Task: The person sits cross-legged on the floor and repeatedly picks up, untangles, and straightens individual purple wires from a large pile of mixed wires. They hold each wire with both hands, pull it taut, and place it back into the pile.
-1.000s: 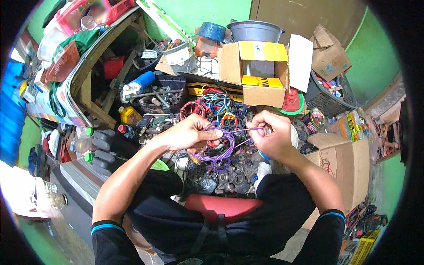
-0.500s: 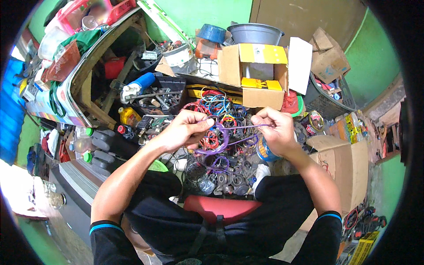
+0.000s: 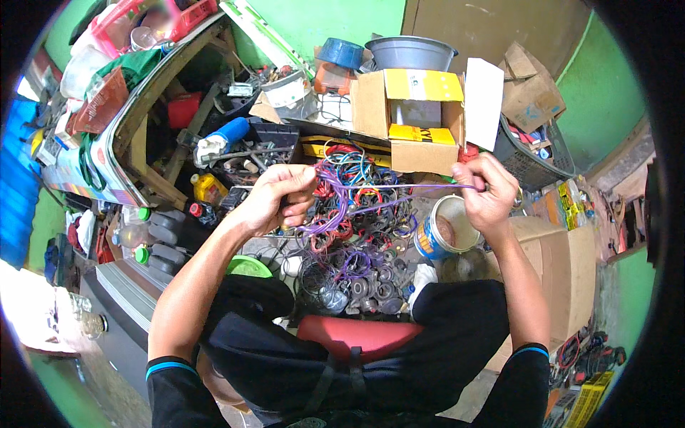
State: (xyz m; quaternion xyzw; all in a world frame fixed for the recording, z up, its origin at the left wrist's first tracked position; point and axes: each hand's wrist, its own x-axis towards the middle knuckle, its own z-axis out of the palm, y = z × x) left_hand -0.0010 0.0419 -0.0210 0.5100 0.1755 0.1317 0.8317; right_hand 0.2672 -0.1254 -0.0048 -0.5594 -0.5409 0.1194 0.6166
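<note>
My left hand is closed on a loose coil of purple wire, which hangs to its right. Higher and to the right, my right hand is closed on a purple strand, drawn out almost level from the coil between the hands. Below them lie tangled red, blue, yellow and black wires, more purple wire and several dark round metal parts. A white bucket with a blue label stands under my right hand.
Cardboard boxes are at the back and right, beside a dark basket. A wooden-framed unit piled with goods stands at the left, near a bin of metal parts. A green basin sits by my left knee.
Both hands have risen and spread farther apart, my right hand moving up and rightward. The strand between them has lengthened, and the white bucket has come into view beneath my right hand.
</note>
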